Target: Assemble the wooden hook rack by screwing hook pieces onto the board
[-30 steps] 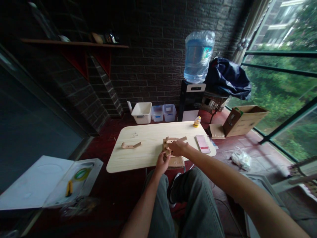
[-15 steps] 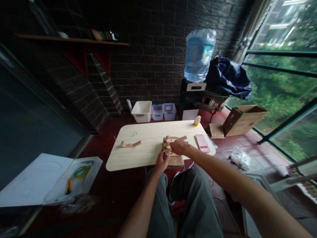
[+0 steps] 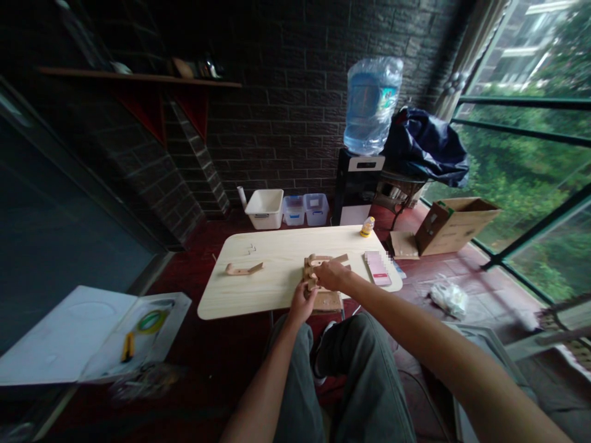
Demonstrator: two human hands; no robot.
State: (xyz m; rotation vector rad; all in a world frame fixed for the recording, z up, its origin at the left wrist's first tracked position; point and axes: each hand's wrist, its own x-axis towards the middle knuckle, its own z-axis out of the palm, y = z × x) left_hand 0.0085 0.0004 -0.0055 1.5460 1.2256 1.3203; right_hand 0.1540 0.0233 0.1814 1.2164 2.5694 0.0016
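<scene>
On the pale wooden table (image 3: 277, 289), a wooden assembly (image 3: 318, 259) of curved hook-like pieces lies right in front of me. My left hand (image 3: 301, 301) grips its near end, fingers wrapped round the wood. My right hand (image 3: 330, 274) lies over the middle of the assembly with fingers drawn together; what they pinch is too small to make out. Further left on the tabletop rests a single wooden hook piece (image 3: 244, 270), curled at one end. Behind it are several small metal screws or pegs (image 3: 251, 248).
A phone (image 3: 377, 269) and a yellow-banded bottle (image 3: 367, 227) sit at the table's right end. Beyond stand a white bin (image 3: 265, 209), clear plastic boxes (image 3: 316, 210) and a water dispenser (image 3: 357, 184). A cardboard box (image 3: 450, 227) is right; an open white case (image 3: 138, 332) is left.
My right hand has shifted very slightly on the assembly. The left hand keeps its hold, and the loose hook piece stays where it was.
</scene>
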